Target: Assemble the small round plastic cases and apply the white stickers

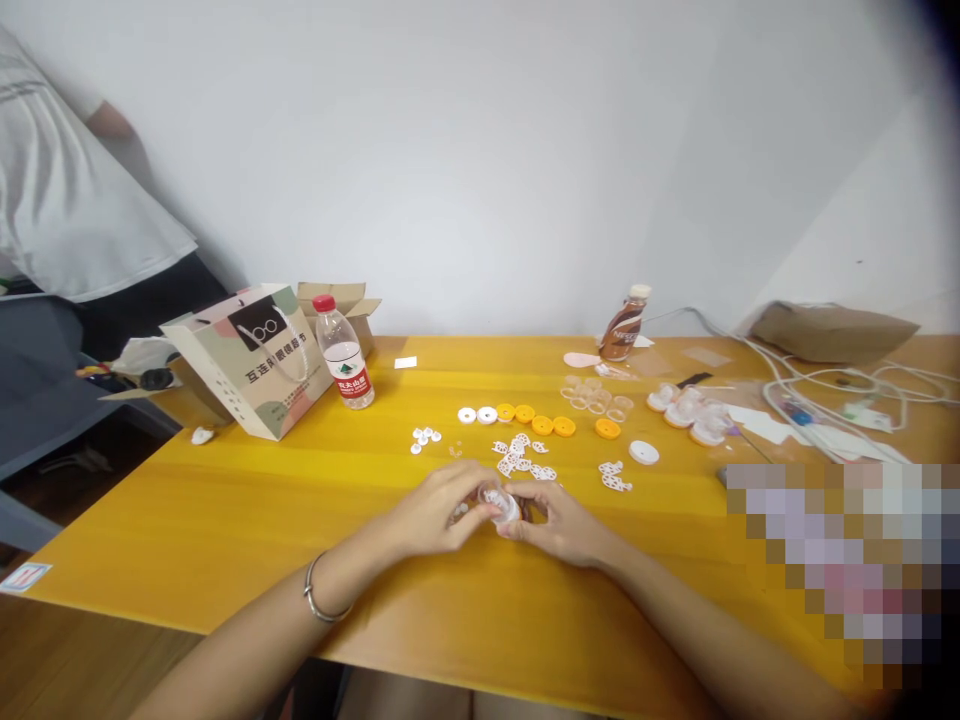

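Observation:
Over the near middle of the table, my left hand (pixel 455 508) and my right hand (pixel 556 522) both hold a small clear plastic container (pixel 498 500). White pieces show inside it, and its end towards my right hand looks white. The fingers of both hands are closed around its sides and partly cover it. Just beyond lie white openwork plastic pieces (pixel 516 458). Farther back runs a row of white discs (pixel 487 415) and orange discs (pixel 525 414). Small white caps (pixel 424 437) lie to the left of these.
Clear plastic cups (pixel 598 397) and assembled clear-and-white units (pixel 694 413) sit to the right. A water bottle (pixel 344 355), a paper bag (pixel 259 360) and a cardboard box (pixel 349 305) stand at left. A brown drink bottle (pixel 625 325) and white cables (pixel 780 370) are at back right.

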`<state>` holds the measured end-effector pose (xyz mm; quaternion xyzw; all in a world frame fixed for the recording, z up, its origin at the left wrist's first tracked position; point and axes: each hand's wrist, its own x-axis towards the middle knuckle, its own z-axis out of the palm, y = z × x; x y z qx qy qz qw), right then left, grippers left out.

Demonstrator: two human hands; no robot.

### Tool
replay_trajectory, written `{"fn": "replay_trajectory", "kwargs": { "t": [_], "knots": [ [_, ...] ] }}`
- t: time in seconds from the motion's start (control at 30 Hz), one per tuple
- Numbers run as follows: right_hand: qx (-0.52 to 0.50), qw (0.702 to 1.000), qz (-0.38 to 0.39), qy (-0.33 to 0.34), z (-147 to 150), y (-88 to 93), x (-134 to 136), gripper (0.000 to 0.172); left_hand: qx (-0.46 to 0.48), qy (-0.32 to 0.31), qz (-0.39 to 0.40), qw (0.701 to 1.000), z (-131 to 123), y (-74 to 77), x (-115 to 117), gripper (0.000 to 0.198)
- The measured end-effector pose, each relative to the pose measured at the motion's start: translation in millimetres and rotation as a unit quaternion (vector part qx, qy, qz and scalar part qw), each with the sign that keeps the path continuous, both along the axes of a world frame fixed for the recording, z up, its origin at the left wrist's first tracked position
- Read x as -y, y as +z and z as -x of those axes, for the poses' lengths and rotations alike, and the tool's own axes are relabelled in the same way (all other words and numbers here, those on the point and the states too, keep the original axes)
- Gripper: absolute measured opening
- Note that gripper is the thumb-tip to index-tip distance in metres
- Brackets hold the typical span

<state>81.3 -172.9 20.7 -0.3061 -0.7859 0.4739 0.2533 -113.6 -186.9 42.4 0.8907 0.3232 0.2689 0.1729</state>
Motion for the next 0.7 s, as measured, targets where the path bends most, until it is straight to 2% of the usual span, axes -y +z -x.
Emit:
{"fn": "replay_trajectory", "kwargs": {
  "t": [0.13,0.2,0.27,0.33,0.4,0.5,0.57,0.6,0.7],
  "knots": [
    [-0.002,1.0,0.004,-0.007,0,-3.8,-2,0.017,0.007,-0.012,0.004,1.0,-4,-2.6,3,0.025],
    [-0.027,0.999,0.009,-0.032,-1,-5.7,-6,0.019,0.008,0.001,-0.003,1.0,-4,-3.2,3,0.034],
    [-0.083,0.993,0.021,-0.086,-4,-6.8,-13,0.023,0.024,0.034,-0.016,0.999,-2,-3.4,2,0.043],
    [-0.151,0.973,0.025,-0.171,-10,-7.6,-23,0.027,0.045,0.063,-0.027,0.997,2,-4.0,-1,0.045],
    [-0.198,0.945,0.002,-0.261,-21,-9.1,-37,0.032,0.052,0.075,-0.042,0.995,6,-5.7,-4,0.04],
    [-0.222,0.888,-0.076,-0.395,-47,-13.0,-62,0.034,0.02,0.071,-0.076,0.994,8,-10.9,-8,0.034],
    [-0.161,0.843,-0.15,-0.491,-70,-15.4,-77,0.038,-0.006,0.064,-0.101,0.993,7,-14.8,-9,0.031],
    [-0.1,0.81,-0.189,-0.546,-83,-16.2,-84,0.038,-0.015,0.059,-0.112,0.992,7,-16.5,-9,0.028],
    [-0.035,0.737,-0.22,-0.638,-119,-18.3,-96,0.044,-0.03,0.044,-0.132,0.99,5,-19.6,-9,0.022]
  ]
}}
